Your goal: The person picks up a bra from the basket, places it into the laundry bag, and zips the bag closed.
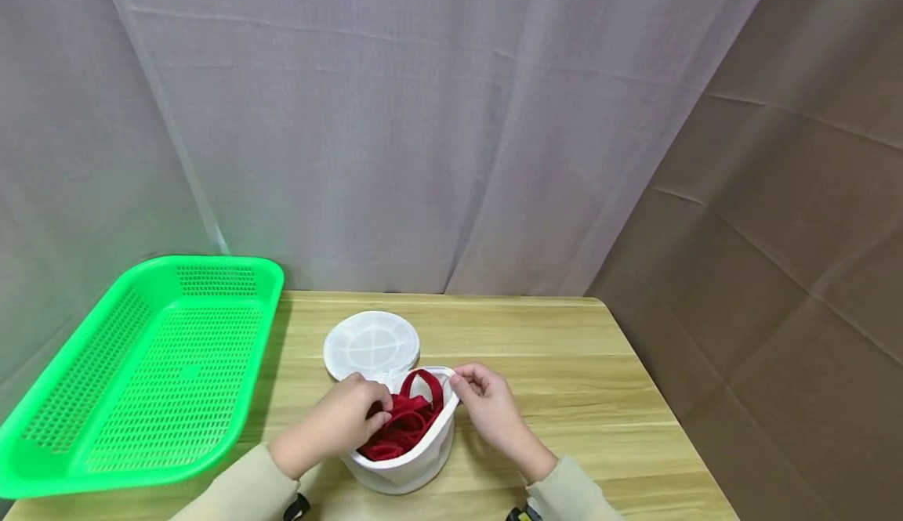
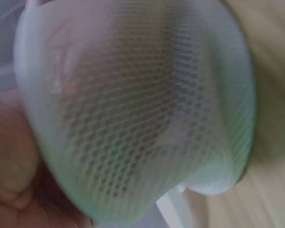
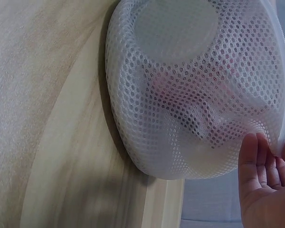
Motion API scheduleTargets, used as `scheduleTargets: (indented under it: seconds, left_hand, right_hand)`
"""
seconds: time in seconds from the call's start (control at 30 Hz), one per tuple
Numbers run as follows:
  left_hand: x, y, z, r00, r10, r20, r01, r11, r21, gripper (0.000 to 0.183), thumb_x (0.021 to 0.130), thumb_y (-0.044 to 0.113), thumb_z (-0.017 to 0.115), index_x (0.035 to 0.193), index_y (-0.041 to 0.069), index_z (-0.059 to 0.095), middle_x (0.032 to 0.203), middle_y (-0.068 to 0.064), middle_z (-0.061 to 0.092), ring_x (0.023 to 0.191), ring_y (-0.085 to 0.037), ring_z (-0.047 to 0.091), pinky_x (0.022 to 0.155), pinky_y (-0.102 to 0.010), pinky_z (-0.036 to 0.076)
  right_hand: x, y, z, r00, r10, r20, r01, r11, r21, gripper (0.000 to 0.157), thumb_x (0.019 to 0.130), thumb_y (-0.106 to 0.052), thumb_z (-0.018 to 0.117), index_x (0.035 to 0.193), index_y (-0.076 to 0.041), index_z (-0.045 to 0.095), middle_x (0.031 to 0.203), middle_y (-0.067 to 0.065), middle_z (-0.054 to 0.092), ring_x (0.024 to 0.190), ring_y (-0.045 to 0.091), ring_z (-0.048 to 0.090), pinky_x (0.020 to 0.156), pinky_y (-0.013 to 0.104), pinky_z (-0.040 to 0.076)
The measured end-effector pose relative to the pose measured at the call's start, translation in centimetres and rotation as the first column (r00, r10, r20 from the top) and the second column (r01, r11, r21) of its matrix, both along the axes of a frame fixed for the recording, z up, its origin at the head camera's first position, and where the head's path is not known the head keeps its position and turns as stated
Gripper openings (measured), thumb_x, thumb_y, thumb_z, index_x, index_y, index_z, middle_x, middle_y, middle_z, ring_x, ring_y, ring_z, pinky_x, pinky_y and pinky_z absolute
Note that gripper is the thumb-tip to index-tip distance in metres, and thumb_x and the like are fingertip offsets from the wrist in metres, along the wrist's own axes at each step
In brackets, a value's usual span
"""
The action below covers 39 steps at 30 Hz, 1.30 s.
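A white mesh laundry bag (image 1: 412, 474) stands on the table, its round lid (image 1: 371, 342) flipped back behind it. Inside lies a bunched red garment (image 1: 404, 432), a strap looping up toward the rim. My left hand (image 1: 337, 421) reaches over the left rim, its curled fingers and thumb at the red fabric; their tips are partly hidden. In the left wrist view that hand (image 2: 12, 156) shows beside the mesh wall (image 2: 128, 118). My right hand (image 1: 488, 405) pinches the bag's right rim between thumb and fingers. The right wrist view shows this hand (image 3: 268, 183) at the rim, red showing faintly through the mesh (image 3: 194, 95).
A large green plastic basket (image 1: 243, 396) with perforated walls stands on the left of the wooden table (image 1: 564, 380). Grey cloth (image 1: 367, 153) hangs behind the table, and a brown cloth (image 1: 790, 270) hangs along its right side.
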<state>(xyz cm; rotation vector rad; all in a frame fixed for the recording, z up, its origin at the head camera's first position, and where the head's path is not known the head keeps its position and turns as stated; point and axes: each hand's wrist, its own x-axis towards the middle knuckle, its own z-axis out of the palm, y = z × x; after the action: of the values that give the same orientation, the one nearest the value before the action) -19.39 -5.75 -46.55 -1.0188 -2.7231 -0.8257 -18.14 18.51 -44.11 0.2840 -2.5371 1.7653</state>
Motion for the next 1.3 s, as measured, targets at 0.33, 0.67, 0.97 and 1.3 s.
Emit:
scheduleTargets:
  seconds: [0.33,0.67,0.97,1.3]
  left_hand:
    - [0.1,0.2,-1.0,0.997,-0.021,-0.074,0.018,0.999,-0.044,0.017,0.078,0.012,0.074,0.071,0.023,0.061,0.070,0.015,0.054,0.069,-0.012,0.045,0.067,-0.032,0.039]
    - [-1.4,-2.8,0.5,0.957,0.226,0.183,-0.252,0.959,0.131,0.009,0.086,0.007,0.067,0.085,0.015,0.065,0.085,0.006,0.059,0.077,-0.010,0.058,0.071,-0.033,0.050]
    - [-1.6,-4.2,-0.9,0.917,0.280,0.285,-0.308,0.950,0.058,0.006,0.088,0.011,0.068,0.083,0.013,0.065,0.070,0.008,0.058,0.065,-0.008,0.053,0.064,-0.031,0.046]
    - [-1.3,-4.3,-1.1,0.925,0.264,0.273,-0.275,0.962,0.000,0.022,0.085,0.010,0.067,0.066,0.016,0.058,0.058,0.008,0.049,0.054,-0.009,0.045,0.054,-0.029,0.040]
  right_hand:
    - [0.0,-0.1,0.0,1.000,0.002,-0.010,-0.002,1.000,0.007,0.015,0.095,-0.003,0.059,0.103,0.009,0.063,0.089,0.018,0.067,0.076,0.016,0.062,0.070,0.026,0.052]
    - [-1.7,1.1,-3.5,1.000,-0.024,-0.001,0.024,1.000,0.003,0.016,0.095,-0.014,0.062,0.102,0.000,0.066,0.088,0.007,0.067,0.077,0.013,0.062,0.074,0.036,0.054]
    - [-1.5,1.1,-3.4,1.000,-0.019,-0.005,0.019,1.000,-0.001,0.017,0.095,-0.016,0.062,0.102,-0.001,0.066,0.087,0.006,0.067,0.076,0.013,0.062,0.074,0.038,0.054]
    - [-1.6,1.3,-3.5,1.000,-0.013,-0.010,0.013,1.000,-0.006,0.019,0.095,-0.016,0.063,0.103,0.001,0.065,0.088,0.009,0.067,0.076,0.012,0.061,0.073,0.035,0.054]
